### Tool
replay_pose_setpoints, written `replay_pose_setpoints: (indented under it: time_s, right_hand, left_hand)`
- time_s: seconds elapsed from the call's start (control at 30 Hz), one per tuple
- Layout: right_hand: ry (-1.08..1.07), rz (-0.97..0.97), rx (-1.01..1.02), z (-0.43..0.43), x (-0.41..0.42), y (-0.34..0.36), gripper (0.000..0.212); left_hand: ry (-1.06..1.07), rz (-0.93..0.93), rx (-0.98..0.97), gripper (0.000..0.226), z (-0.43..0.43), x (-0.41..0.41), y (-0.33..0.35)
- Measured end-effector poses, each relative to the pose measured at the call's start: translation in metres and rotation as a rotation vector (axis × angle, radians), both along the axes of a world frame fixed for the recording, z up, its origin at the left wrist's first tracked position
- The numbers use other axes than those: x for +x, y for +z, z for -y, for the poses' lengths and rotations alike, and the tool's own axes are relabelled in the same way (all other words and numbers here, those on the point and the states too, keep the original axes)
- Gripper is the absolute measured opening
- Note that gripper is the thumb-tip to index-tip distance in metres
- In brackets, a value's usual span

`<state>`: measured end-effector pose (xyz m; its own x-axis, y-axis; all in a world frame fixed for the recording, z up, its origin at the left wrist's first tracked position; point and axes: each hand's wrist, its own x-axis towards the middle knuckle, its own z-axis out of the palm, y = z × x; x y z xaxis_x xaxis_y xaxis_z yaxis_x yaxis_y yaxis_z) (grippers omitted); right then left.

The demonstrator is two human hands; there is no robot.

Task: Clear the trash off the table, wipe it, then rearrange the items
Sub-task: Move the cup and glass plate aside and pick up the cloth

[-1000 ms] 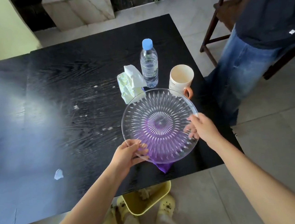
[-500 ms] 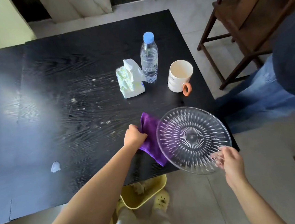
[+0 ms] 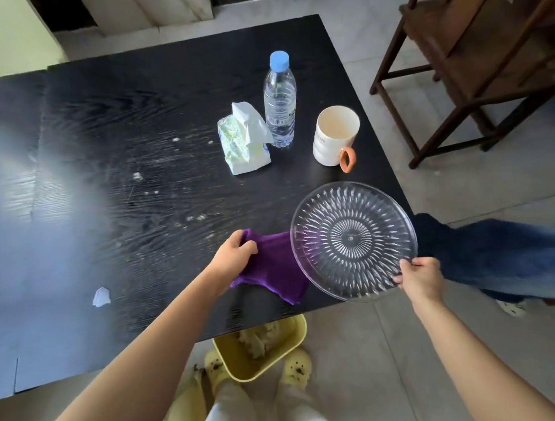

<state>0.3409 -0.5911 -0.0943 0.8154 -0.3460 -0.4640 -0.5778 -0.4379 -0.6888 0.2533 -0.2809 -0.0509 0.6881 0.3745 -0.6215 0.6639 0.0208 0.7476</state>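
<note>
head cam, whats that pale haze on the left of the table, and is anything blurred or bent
Head view: a pale bluish glare washes out the left of the black table, hiding its grain; the jeans leg at right is smeared by motion; wide-angle distortion bows the table edges; the glass plate and purple cloth stay sharp.

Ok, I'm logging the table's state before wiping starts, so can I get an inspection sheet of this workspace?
Surface: black table, white crumbs and a paper scrap on it.
Job's things: purple cloth; glass plate over the near right corner.
Clutter: tissue pack, water bottle, mug.
Hands: left hand grips the cloth; right hand holds the plate's rim.
Cables: nothing seen.
Surroundings: yellow bin under the table edge, wooden chair, another person's jeans.
</note>
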Motion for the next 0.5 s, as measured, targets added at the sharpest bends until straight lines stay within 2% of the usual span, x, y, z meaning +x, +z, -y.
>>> replay_pose_setpoints:
  time_s: [0.1,0.2,0.27,0.33,0.4,0.43,0.47,0.5]
  right_hand:
    - [0.048,0.018,-0.026,-0.005,0.006,-0.003,0.026]
    - [0.079,0.026,-0.05,-0.011,0.013,-0.007,0.025]
    - [0.091,-0.009,-0.093,-0.018,0.015,0.001,0.023]
    - [0.19,0.004,-0.301,-0.028,0.012,0.016,0.03]
    - [0.334,0.142,-0.506,-0.047,0.003,0.035,0.045]
    - [0.428,0.242,-0.524,-0.061,-0.004,0.047,0.051]
    - [0.55,0.317,-0.456,-0.078,-0.011,0.057,0.055]
    - [0.683,0.327,-0.289,-0.097,-0.019,0.068,0.058]
  left_hand:
    - [0.122,0.005,0.023,0.015,-0.005,-0.003,0.01]
    - [0.197,0.041,0.091,0.005,-0.013,-0.007,0.03]
    - [0.179,0.103,0.143,0.018,-0.018,-0.013,0.048]
    - [0.169,0.178,0.15,0.031,-0.026,-0.021,0.065]
    - [0.142,0.254,0.091,0.035,-0.035,-0.032,0.084]
    - [0.131,0.296,0.043,0.033,-0.039,-0.038,0.093]
    - [0.129,0.332,-0.011,0.03,-0.042,-0.044,0.102]
    - [0.135,0.366,-0.065,0.027,-0.045,-0.051,0.109]
